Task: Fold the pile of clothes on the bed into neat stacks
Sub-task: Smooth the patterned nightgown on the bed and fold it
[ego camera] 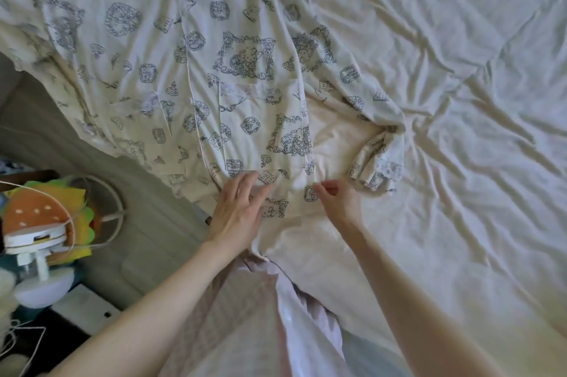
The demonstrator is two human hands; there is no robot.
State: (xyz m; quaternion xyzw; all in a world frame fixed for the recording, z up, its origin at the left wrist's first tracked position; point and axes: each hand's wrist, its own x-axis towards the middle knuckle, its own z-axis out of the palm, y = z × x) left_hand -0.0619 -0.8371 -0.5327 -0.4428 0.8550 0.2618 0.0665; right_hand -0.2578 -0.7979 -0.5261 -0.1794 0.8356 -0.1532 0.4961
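Note:
A cream pyjama shirt (196, 48) with a dark blue cartoon print lies spread front-up across the left half of the bed, its near hem towards me. One short sleeve (377, 158) with a lace cuff lies bunched to the right. My left hand (236, 211) rests flat on the hem with straight fingers. My right hand (337, 201) sits at the hem's right corner, fingers curled and pinching the fabric edge.
The wrinkled white sheet (460, 100) covers the bed to the right. The bed's left edge (129, 192) drops off beside a burger-shaped lamp (40, 223) and small clutter at the lower left. A pink checked garment (245, 315) lies nearest me.

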